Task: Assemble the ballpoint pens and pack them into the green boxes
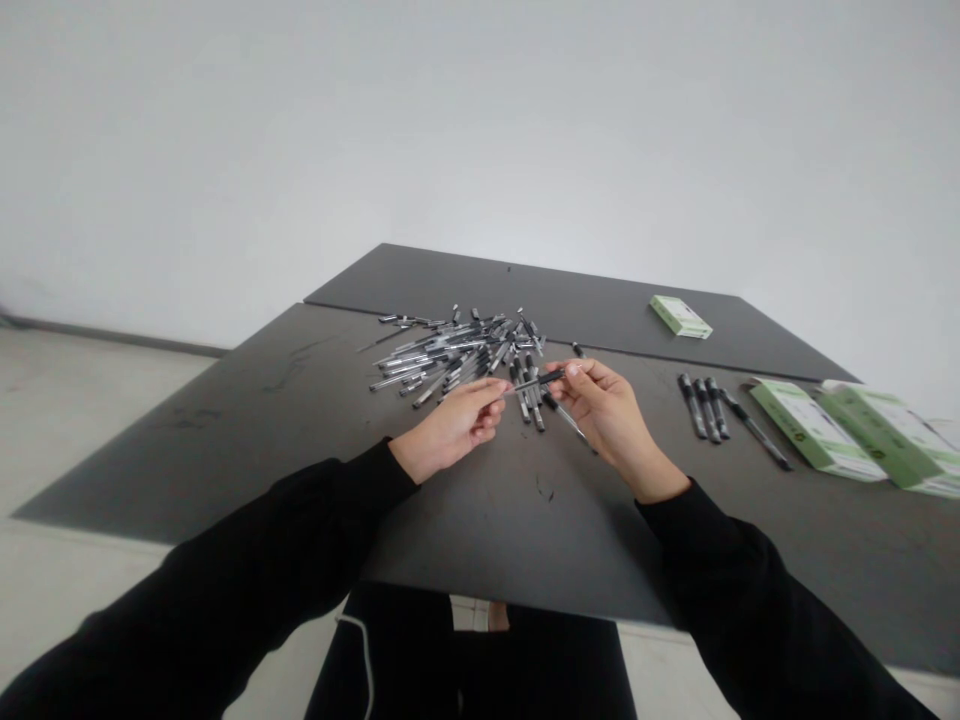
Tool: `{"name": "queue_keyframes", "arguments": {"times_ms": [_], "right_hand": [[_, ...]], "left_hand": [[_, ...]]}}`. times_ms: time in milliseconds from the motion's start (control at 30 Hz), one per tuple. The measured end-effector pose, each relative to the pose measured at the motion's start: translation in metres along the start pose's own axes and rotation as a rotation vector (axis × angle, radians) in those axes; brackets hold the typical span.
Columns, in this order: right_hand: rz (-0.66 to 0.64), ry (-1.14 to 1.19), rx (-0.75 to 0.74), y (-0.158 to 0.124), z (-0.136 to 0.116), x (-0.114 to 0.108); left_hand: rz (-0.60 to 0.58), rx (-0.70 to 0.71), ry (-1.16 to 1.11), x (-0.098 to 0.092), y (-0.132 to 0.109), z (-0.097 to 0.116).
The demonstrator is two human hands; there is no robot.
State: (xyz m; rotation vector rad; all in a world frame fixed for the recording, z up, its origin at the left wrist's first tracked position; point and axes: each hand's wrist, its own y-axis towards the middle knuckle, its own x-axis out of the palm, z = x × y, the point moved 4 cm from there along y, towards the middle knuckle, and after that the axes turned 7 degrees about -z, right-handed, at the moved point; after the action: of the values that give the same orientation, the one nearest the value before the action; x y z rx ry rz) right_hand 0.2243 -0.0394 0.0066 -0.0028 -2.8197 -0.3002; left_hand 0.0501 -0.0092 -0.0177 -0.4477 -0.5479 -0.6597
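Note:
Between my hands is a clear-barrelled pen with a dark grip section, held nearly level above the near edge of a pile of pens. My left hand pinches its left end between thumb and fingertips. At the other end, the fingers of my right hand close on the pen near its dark grip. Just beyond both hands spreads a loose heap of pens and pen parts, clear and black, pointing many ways. One more pen lies on the table partly behind my right hand.
Right of my hands, several capped pens lie side by side, with a longer pen slanting beside them. Two green-and-white boxes rest at the far right, and another box is farther back. A seam divides the dark table.

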Motion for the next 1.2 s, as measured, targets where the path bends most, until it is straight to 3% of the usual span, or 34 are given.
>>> {"name": "queue_keyframes", "arguments": {"times_ms": [100,233,333,467,600,700,800,933,1100,1200], "right_hand": [[-0.005,-0.014,0.012,0.000,0.000,-0.001],[0.009,-0.011,0.034,0.001,-0.001,-0.003],[0.043,0.015,0.058,0.000,-0.003,-0.003],[0.086,0.030,0.071,-0.003,-0.002,0.001],[0.096,-0.030,0.091,-0.002,-0.001,-0.001],[0.121,-0.264,0.090,0.004,-0.009,-0.015],[0.170,-0.799,0.022,0.008,-0.026,-0.033],[0.032,-1.454,0.094,0.008,-0.030,-0.043],[0.136,-1.689,0.463,0.005,-0.024,-0.059],[0.125,-1.746,0.587,0.005,-0.017,-0.065]], "left_hand": [[0.003,-0.025,-0.025,0.000,-0.002,0.000],[-0.140,-0.138,0.009,0.005,-0.004,-0.004],[-0.179,0.025,0.191,0.005,-0.003,-0.002],[-0.055,0.294,0.589,0.003,-0.005,0.006],[0.016,0.377,0.829,0.002,-0.007,0.009],[0.059,0.373,0.714,-0.003,-0.003,0.009],[0.122,0.337,0.536,-0.008,0.000,0.012],[0.173,0.312,0.446,-0.012,0.000,0.016],[0.159,0.281,0.460,-0.011,-0.002,0.014],[0.141,0.267,0.505,-0.009,-0.002,0.012]]}}
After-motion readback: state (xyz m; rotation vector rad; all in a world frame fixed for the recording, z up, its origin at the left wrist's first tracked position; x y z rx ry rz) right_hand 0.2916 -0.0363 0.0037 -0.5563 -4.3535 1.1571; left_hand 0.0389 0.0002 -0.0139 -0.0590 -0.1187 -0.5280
